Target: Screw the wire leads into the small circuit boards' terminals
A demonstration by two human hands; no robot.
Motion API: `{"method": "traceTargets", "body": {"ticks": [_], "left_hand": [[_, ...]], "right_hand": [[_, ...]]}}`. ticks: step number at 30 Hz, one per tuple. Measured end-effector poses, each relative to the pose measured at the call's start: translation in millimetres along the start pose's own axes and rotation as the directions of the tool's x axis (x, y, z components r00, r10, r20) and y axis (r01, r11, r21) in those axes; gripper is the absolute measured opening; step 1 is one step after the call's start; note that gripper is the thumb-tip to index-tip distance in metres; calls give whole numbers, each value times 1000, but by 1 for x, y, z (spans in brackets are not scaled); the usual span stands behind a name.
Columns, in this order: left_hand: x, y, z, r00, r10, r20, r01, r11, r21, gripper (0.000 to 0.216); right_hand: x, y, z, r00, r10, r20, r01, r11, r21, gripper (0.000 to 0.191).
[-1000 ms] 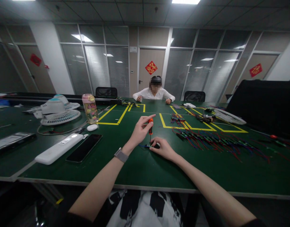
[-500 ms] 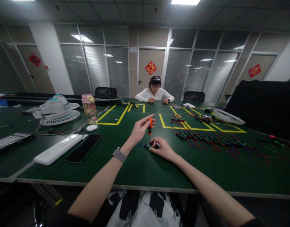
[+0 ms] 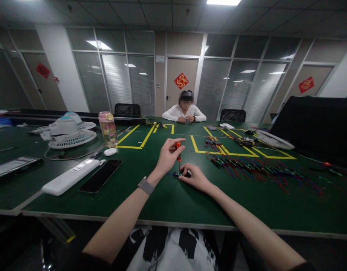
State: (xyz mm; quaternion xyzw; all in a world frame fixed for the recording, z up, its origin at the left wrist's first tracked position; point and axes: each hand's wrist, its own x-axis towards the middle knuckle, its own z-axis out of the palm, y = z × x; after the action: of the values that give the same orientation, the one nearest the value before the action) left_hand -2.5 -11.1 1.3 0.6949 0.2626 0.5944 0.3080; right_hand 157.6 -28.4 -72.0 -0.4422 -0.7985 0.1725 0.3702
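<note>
A broad grey watch-style band (image 3: 146, 186), glinting like metal along one edge, circles the left wrist of a worker whose left hand (image 3: 168, 154) and right hand (image 3: 196, 178) are ungloved. Black sleeves (image 3: 94, 261) end above bare forearms (image 3: 241, 214), while white fabric (image 3: 173, 246) splashed with irregular black patches covers the lap.

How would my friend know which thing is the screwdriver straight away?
Find the big green table and look toward its near middle. There, in the left grip, stands the screwdriver, nearly upright over a small circuit board. Its orange-and-black handle sets it apart from the flat green board below.
</note>
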Motion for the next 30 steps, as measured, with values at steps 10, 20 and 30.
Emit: {"method": "traceTargets", "body": {"ticks": [10,20,30], "left_hand": [[-1,0,1,1000,30,-4,-30,999,40,32],[1,-2,1,999,-16,45,16,1000,-15,35],[3,-1,-3,999,-18,27,20,998,-67,33]], "right_hand": [[0,1,1,1000,-1,-5,1,1000,7,20],[-1,3,2,1000,4,-4,-4,1000,19,19],[-1,6,2,999,-48,-1,48,999,23,13]]}}
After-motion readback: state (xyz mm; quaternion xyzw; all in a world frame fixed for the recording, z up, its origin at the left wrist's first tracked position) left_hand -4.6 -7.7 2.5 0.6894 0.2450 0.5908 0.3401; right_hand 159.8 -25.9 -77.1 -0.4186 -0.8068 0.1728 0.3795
